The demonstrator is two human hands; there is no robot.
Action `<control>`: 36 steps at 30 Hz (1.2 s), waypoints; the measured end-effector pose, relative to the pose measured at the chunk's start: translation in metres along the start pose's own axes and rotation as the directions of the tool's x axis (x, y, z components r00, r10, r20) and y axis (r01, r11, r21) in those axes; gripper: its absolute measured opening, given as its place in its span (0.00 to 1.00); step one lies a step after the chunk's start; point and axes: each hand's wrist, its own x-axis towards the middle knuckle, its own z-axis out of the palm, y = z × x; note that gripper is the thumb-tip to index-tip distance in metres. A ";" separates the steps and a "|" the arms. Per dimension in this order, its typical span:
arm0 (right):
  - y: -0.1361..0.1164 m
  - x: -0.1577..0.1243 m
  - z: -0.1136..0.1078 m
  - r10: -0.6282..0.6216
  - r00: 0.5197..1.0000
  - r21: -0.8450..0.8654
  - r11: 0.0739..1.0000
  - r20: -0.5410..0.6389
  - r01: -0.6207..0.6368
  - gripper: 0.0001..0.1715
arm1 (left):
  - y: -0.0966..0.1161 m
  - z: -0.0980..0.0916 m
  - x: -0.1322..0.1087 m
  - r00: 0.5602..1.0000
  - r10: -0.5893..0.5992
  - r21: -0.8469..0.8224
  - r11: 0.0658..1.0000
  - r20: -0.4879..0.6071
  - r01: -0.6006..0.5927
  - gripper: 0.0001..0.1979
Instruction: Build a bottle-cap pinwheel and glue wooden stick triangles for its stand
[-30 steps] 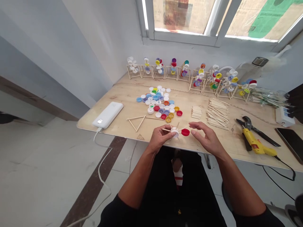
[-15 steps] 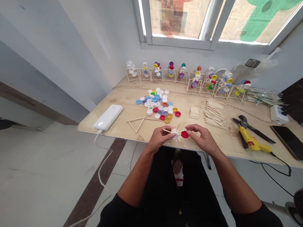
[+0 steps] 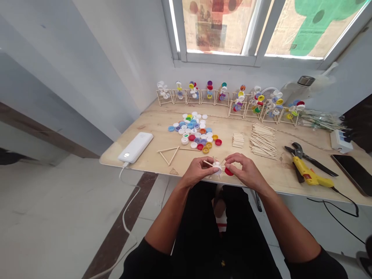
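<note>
The left hand (image 3: 195,171) pinches a white hub (image 3: 216,166), with thin sticks jutting out around it, above the near edge of the counter (image 3: 145,153). A red cap (image 3: 229,171) sits just right of the hub, at the right hand (image 3: 246,170). That hand's thumb and fingers are bent in, with only a narrow gap, and the thumb overlaps the cap's upper edge; whether they grip the cap or a stick, I cannot tell.

Beyond the hands lies a heap of mixed caps (image 3: 192,131), mostly white and blue. Left of the hub, three sticks form a triangle (image 3: 173,155), and farther left is a white power bank (image 3: 136,147). To the right lie a small group of short sticks (image 3: 238,140), a larger pile of long sticks (image 3: 263,141), pliers (image 3: 316,162), a yellow glue gun (image 3: 310,174) touching or overlapping them, and a phone (image 3: 353,174). A row of cap wheels (image 3: 209,91) on stick frames stands along the back, below the window (image 3: 217,59).
</note>
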 end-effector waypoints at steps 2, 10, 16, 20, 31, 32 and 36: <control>0.000 0.000 0.001 0.002 1.000 0.005 1.000 0.005 -0.002 0.06 | 0.001 0.000 0.000 1.000 0.006 0.024 1.000 0.007 -0.006 0.15; -0.002 0.003 0.004 0.003 0.999 -0.014 1.000 0.038 -0.003 0.08 | 0.009 0.001 -0.002 0.997 0.074 0.169 0.983 0.021 -0.077 0.13; -0.002 0.004 0.006 0.007 0.998 -0.039 0.999 0.064 -0.005 0.08 | 0.014 0.000 -0.002 0.997 0.077 0.223 0.972 0.023 -0.080 0.13; -0.002 0.004 0.009 0.013 0.998 -0.036 0.999 0.061 -0.011 0.09 | 0.015 0.000 -0.001 0.999 0.053 0.209 0.977 0.001 -0.052 0.15; -0.006 0.005 0.016 0.071 0.997 0.090 0.994 -0.038 -0.068 0.09 | 0.006 -0.003 -0.011 0.998 -0.015 -0.054 0.998 -0.057 0.012 0.24; -0.007 0.005 0.016 0.079 0.996 0.104 0.992 -0.038 -0.074 0.09 | 0.005 -0.003 -0.011 0.998 -0.018 -0.079 0.997 -0.052 0.014 0.24; -0.007 0.004 0.020 0.103 0.994 0.136 0.986 -0.030 -0.098 0.10 | 0.004 -0.001 -0.013 0.995 -0.038 -0.131 0.991 -0.096 0.026 0.20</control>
